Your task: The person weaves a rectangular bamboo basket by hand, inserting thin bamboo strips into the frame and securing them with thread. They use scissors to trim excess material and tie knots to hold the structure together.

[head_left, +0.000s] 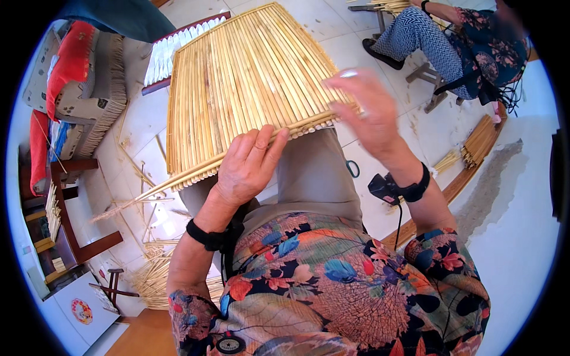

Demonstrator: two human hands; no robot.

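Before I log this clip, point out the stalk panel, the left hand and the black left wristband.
Stalk panel (pixel 246 80): head view, middle of its stalks.
Left hand (pixel 244 161): head view, back of the hand.
Black left wristband (pixel 203 237): head view, on its strap.

Right of centre, the right hand (pixel 369 113) is blurred, and it is hard to say whether its fingers touch the mat (pixel 249 71). At centre, the left hand (pixel 244 165) hides a stretch of mat edge. The mat covers part of the white tray (pixel 159 64), upper left. Upper right, the other person's (pixel 484 64) head is blurred; the straw (pixel 395 6) there is cut off by the top edge.
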